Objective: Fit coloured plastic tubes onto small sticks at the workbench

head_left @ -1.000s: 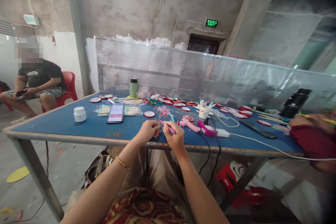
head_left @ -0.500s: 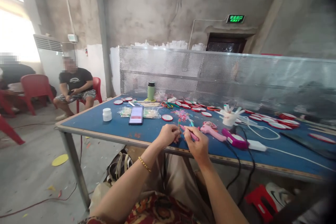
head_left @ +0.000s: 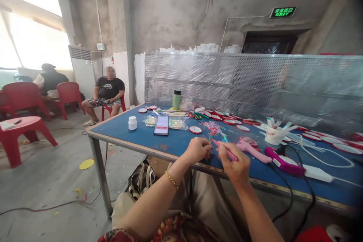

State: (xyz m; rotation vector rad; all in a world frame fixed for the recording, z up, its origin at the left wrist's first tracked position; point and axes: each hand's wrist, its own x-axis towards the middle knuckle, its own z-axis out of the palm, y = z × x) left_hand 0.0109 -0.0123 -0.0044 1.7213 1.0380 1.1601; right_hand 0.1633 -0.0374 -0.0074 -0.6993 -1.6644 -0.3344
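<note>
My right hand [head_left: 236,162] is closed around a pink pen-shaped tool [head_left: 231,154], its tip pointing at my left hand. My left hand [head_left: 198,150], with a gold bead bracelet [head_left: 171,180] on its wrist, pinches a small thin stick [head_left: 210,137] with a green part. Both hands are close together over the table's front edge. Just beyond them lies a pile of small pink and coloured pieces [head_left: 214,127]. A pink glue gun [head_left: 253,150] lies right of my right hand. Left of the pile is a red-rimmed white disc [head_left: 195,130].
On the blue table [head_left: 113,130] stand a white jar [head_left: 132,123], a phone [head_left: 161,125], a green bottle [head_left: 176,100] and a cup of sticks [head_left: 274,135]. A purple device [head_left: 285,161] and black cables lie at right. A perforated metal screen [head_left: 193,75] stands behind. A person [head_left: 109,89] sits at left.
The camera view has swung left, so everything appears further right. Both hands keep their holds, and the pink tool stays close to the small stick.
</note>
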